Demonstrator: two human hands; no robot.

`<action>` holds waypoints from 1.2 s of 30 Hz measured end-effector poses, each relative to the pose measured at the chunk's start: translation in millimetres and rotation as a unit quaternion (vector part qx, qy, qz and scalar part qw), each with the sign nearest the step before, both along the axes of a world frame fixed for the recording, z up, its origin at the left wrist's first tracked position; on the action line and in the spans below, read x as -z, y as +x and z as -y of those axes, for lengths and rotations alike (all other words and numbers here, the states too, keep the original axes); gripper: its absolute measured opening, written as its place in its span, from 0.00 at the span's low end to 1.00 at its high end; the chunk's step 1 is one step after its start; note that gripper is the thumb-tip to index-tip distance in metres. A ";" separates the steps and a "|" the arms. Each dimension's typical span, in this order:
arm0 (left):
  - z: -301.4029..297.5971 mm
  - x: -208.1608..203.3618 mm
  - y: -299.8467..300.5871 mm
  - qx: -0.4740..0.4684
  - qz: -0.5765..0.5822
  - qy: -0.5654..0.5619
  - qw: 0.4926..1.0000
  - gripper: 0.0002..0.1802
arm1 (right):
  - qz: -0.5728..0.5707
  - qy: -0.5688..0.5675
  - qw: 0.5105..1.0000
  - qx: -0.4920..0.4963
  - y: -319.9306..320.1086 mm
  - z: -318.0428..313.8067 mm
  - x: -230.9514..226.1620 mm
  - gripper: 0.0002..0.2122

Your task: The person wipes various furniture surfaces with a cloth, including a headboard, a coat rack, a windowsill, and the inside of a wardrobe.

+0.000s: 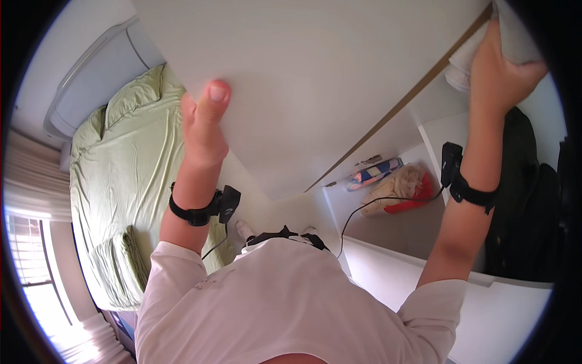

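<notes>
My left hand (206, 124) grips the edge of a white cabinet door (273, 91) that stands swung out in front of me. Its thumb lies on the near face, while the fingers go behind the panel. At the upper right, my right hand (503, 73) is raised into the cabinet. White folded cloth (461, 67) shows beside the wrist and more of it sits between thumb and fingers. The fingertips are hidden in the cloth. Both wrists carry black straps with small devices and cables.
Below the right arm, a cabinet compartment holds a clear bag with beige and red contents (403, 188) and a blue-and-pink packet (374, 174). Dark clothes (515, 200) hang at the right. To the left stands a bed (133, 158) with green bedding, near a curtained window (30, 249).
</notes>
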State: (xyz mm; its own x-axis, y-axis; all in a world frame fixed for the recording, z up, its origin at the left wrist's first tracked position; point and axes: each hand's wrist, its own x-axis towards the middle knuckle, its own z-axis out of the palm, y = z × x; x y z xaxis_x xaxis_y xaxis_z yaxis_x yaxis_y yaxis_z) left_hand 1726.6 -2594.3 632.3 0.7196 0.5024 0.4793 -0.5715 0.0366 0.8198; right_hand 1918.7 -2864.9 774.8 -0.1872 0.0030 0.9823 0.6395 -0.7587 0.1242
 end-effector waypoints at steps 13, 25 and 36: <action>-8.0 2.8 -0.6 -0.023 -0.012 0.075 0.997 0.28 | -0.002 -0.069 0.995 -0.067 0.2 2.6 48.2 0.26; -7.9 6.8 -1.6 -0.024 -0.010 0.057 0.998 0.26 | 0.036 -0.025 0.991 -0.130 -3.0 -10.0 74.3 0.21; -8.6 9.0 -5.4 -0.024 0.001 0.059 0.998 0.23 | 0.008 0.024 0.988 -0.155 -20.0 -27.2 92.1 0.15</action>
State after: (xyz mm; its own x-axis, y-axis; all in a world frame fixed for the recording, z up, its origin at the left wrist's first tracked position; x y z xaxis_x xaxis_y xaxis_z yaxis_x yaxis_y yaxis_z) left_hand 1721.3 -2585.6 623.3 0.6951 0.4765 0.5384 -0.5717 -0.0878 0.8157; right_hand 1898.7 -2837.7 682.7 -0.1878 -0.1034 0.9767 0.8404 -0.5316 0.1053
